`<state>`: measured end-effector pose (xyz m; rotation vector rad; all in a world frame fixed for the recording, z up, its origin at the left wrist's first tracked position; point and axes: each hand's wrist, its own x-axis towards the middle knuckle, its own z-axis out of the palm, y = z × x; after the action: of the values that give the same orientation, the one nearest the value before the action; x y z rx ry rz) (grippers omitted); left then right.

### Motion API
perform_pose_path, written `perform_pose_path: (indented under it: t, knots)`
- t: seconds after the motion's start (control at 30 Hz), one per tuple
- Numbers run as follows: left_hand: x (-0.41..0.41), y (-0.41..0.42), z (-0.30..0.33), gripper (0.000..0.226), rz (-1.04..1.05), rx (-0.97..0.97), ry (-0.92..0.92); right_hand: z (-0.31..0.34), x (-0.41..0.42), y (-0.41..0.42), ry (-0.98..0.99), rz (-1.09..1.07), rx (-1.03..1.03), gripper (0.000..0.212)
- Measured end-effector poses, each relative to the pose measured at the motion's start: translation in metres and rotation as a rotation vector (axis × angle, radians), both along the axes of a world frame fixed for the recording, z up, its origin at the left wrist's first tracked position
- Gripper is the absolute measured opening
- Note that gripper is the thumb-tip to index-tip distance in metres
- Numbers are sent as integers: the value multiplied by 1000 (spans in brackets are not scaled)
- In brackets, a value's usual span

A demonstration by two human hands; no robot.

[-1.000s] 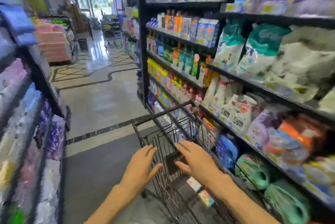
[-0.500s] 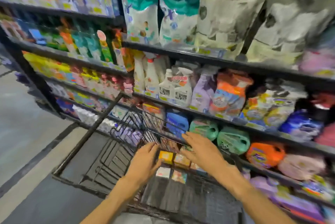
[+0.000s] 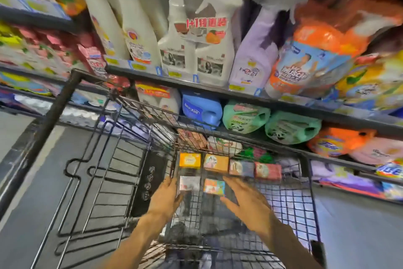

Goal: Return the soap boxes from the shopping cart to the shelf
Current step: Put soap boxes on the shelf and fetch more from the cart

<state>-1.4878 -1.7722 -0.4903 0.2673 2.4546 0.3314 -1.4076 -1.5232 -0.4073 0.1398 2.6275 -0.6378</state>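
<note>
Several small soap boxes lie on the wire floor of the shopping cart [image 3: 305, 183]: a yellow box [image 3: 189, 160], an orange one [image 3: 216, 162], a grey-blue one [image 3: 241, 168] and a red one [image 3: 267, 170] in the far row, a white box [image 3: 189, 183] and a colourful box [image 3: 214, 186] nearer me. My left hand [image 3: 166, 198] reaches into the cart, fingers apart, touching the white box's left edge. My right hand [image 3: 247, 203] is spread just right of the colourful box. Neither hand holds anything.
The cart stands tight against a dark shelf unit [image 3: 218, 89] packed with spray bottles [image 3: 194, 50], detergent jugs [image 3: 201, 108] and refill pouches [image 3: 309, 57]. The cart's folded child seat and bar [image 3: 58, 112] lie to the left. Grey floor [image 3: 19, 181] is at the left.
The view swung from the aisle down to the cart beside the shelf. Both hands left the cart handle and moved down into the basket, close to the nearer soap boxes.
</note>
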Motion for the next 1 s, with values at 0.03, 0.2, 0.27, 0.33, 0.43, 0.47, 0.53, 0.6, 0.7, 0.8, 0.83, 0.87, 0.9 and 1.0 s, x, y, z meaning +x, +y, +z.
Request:
perform_pose_path:
  t: [0.03, 0.2, 0.27, 0.33, 0.43, 0.47, 0.53, 0.6, 0.7, 0.8, 0.83, 0.87, 0.9, 1.0]
  knots:
    - [-6, 2, -22, 60, -1, -12, -26, -16, -2, -3, -48, -8, 6, 62]
    - [-28, 14, -112, 50, -54, -83, -95, -87, 3, -15, -36, -156, -38, 58]
    - [-34, 15, -147, 53, -80, -108, -100, -117, 13, -14, -111, -153, -101, 66]
    - [-38, 15, -183, 58, -66, -77, -104, -143, 19, -9, -93, -153, -120, 66]
    - [-41, 14, -221, 47, 11, -34, -120, -165, 21, -6, -110, -192, -123, 59]
    - [-41, 16, -220, 46, 19, -32, -92, -171, 23, -4, -114, -221, -120, 57]
    - [-40, 20, -221, 52, 12, -27, -61, -178, 26, -4, -87, -188, -49, 48]
    - [-37, 21, -221, 61, -25, -12, -35, -182, 26, -1, -103, -162, -4, 46]
    - [-34, 19, -214, 62, -1, 32, -31, -185, 20, 2, -128, -202, -56, 62]
    - [-30, 16, -209, 65, 74, 132, -84, -189, 17, 0, -112, -175, -2, 71]
    - [-28, 14, -208, 67, 109, 155, -124, -191, 17, 0, -100, -149, 46, 64]
    - [-26, 14, -205, 69, 157, 185, -164, -195, 16, 1, -107, -162, 74, 55]
    - [-25, 13, -203, 71, 213, 221, -215, -196, 14, 2, -108, -179, 83, 47]
    - [-24, 5, -205, 82, 355, 337, -336, -197, 5, 2, -132, -285, 47, 43]
